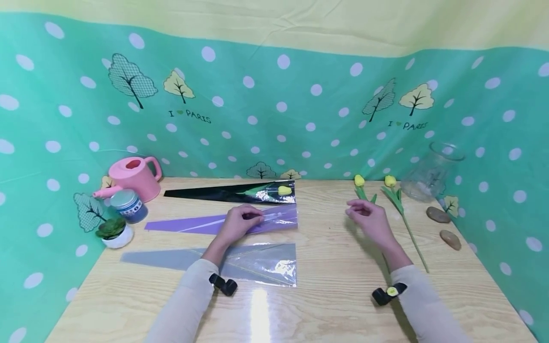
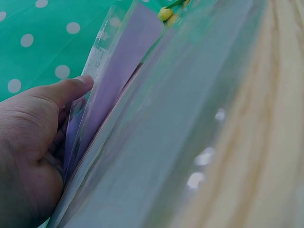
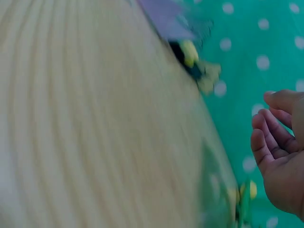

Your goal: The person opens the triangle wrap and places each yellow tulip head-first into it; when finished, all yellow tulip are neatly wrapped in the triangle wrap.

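Note:
My left hand (image 1: 241,224) pinches the clear film of a purple flower sleeve (image 1: 184,226) between thumb and fingers. In the left wrist view the sleeve's wide end (image 2: 128,52) is raised, its clear layer (image 2: 97,59) standing apart from the purple one. Holding nothing, my right hand (image 1: 372,223) hovers above the table with loosely bent fingers. Behind and beside it lie two yellow tulips (image 1: 359,181) with green stems, the near one partly hidden by the hand. A black sleeve (image 1: 201,194) with a yellow tulip inside lies beyond the purple one; a grey sleeve (image 1: 171,257) lies nearer.
At the left stand a pink watering can (image 1: 139,178), a blue jar (image 1: 132,209) and a potted succulent (image 1: 112,233). On the right are a glass vase (image 1: 424,176) and two brown stones (image 1: 438,214). A dotted green curtain (image 1: 266,119) hangs behind the wooden table (image 1: 330,286).

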Available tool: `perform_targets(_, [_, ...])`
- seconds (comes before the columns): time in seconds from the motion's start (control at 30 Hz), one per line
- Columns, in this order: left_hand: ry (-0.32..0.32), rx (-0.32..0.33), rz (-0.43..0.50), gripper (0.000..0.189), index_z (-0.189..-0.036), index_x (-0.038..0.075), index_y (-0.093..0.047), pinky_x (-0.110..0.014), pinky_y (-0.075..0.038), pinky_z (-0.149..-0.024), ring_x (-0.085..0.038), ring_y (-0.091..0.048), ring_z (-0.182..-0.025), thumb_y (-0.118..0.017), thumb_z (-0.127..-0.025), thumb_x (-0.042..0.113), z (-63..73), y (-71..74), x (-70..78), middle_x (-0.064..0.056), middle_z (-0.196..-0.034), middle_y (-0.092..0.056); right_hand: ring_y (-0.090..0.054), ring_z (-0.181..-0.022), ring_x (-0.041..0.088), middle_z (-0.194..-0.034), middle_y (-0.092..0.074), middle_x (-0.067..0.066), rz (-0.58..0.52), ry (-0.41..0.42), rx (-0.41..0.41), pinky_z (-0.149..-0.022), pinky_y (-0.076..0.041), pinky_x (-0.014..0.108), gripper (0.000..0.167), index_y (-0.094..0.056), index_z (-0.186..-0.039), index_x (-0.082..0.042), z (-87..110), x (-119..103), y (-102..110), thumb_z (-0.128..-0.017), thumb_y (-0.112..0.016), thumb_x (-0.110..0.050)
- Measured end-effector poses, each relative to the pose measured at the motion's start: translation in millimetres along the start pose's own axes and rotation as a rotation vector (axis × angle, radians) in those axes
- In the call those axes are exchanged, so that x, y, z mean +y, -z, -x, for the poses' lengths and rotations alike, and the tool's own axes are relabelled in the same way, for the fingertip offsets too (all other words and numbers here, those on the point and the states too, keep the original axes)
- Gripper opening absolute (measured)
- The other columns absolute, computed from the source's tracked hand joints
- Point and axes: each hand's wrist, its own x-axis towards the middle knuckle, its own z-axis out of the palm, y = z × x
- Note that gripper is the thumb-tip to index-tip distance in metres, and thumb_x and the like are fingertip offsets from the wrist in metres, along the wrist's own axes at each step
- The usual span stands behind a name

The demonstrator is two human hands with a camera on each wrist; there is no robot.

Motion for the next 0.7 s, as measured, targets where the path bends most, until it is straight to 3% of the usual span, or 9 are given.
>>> perform_targets(0.17, [0.006, 0.004, -0.007, 0.014, -0.102, 0.023, -0.082, -0.041, -0.053, -0.100, -0.020, -0.068, -0.105, -0.083, -0.088, 0.023, 0.0, 0.7, -1.8, 0.002, -0.108, -0.074, -0.064, -0.088, -0.002, -0.101, -0.068, -0.007, 0.001, -0.058, 0.054, -0.076, -0.056, 0.016, 0.051, -0.060, -0.138, -0.001, 10.8, 18.8, 26.5, -0.098, -0.073, -0.030])
perform_targets(0.4, [0.001, 0.009, -0.023, 0.014, -0.102, 0.023, -0.082, -0.039, -0.053, -0.099, -0.019, -0.068, -0.105, -0.083, -0.088, 0.023, -0.2, -1.3, -1.7, 0.002, -0.107, -0.074, -0.063, -0.083, -0.002, -0.100, -0.068, -0.010, 0.065, -0.095, 0.095, -0.069, -0.055, 0.018, 0.053, -0.056, -0.142, -0.001, 24.8, 42.5, 51.5, -0.100, -0.070, -0.029])
perform_targets(0.53, [-0.007, 0.005, -0.022, 0.014, -0.102, 0.021, -0.082, -0.037, -0.053, -0.097, -0.018, -0.068, -0.105, -0.083, -0.088, 0.022, -0.6, -2.1, -1.7, 0.002, -0.107, -0.075, -0.063, -0.079, -0.001, -0.098, -0.067, -0.010, 0.101, -0.101, 0.095, -0.066, -0.055, 0.020, 0.051, -0.057, -0.140, 0.000, 30.3, 51.4, 58.2, -0.100, -0.070, -0.028])
perform_targets(0.7, [-0.008, 0.012, -0.020, 0.013, -0.102, 0.021, -0.082, -0.034, -0.054, -0.094, -0.016, -0.068, -0.103, -0.083, -0.089, 0.021, 0.2, -0.8, -2.1, 0.001, -0.107, -0.075, -0.061, -0.080, -0.011, -0.100, -0.073, -0.004, 0.193, -0.118, 0.115, -0.070, -0.052, 0.012, 0.049, -0.063, -0.135, -0.001, 29.0, 57.1, 54.3, -0.097, -0.073, -0.032])
